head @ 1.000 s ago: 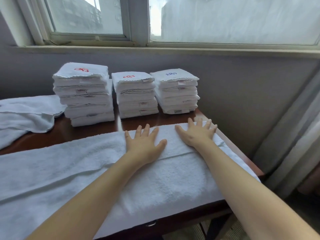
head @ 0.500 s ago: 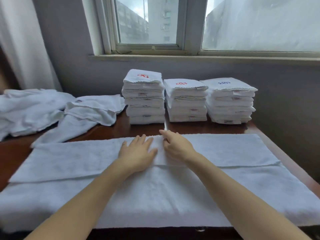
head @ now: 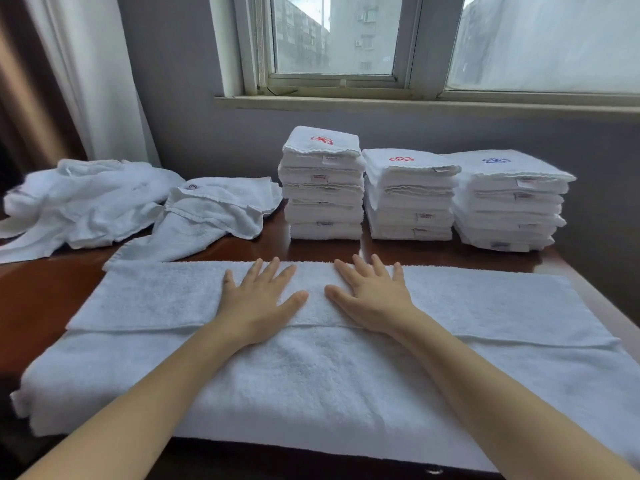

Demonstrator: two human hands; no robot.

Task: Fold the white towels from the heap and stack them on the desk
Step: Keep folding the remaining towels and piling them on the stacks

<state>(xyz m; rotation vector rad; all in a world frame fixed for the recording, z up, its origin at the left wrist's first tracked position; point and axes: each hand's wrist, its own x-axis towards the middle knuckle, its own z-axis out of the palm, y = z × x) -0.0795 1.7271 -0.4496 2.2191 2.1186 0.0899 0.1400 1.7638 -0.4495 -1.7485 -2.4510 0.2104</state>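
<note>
A long white towel (head: 485, 306) lies spread across the dark wooden desk (head: 41, 292), its far strip folded over toward me. My left hand (head: 259, 299) and my right hand (head: 372, 296) press flat on that folded strip near the middle, fingers straight and spread, thumbs almost meeting. Behind them stand three stacks of folded white towels: a left stack (head: 323, 185) and a middle stack (head: 408, 195) with red emblems on top, and a right stack (head: 509, 202) with a blue emblem. A heap of unfolded white towels (head: 104, 202) lies at the back left.
A grey wall and a window (head: 332, 39) with a sill run behind the desk. A light curtain (head: 93, 74) hangs at the left. The desk's right edge (head: 602, 306) drops off beside the towel. A strip of bare wood separates the towel from the stacks.
The view has swung left, bringing the heap and curtain into sight. Both hands slid from the towel's right end to its middle; the right hand's fingers, bent half a second ago, now lie flat.
</note>
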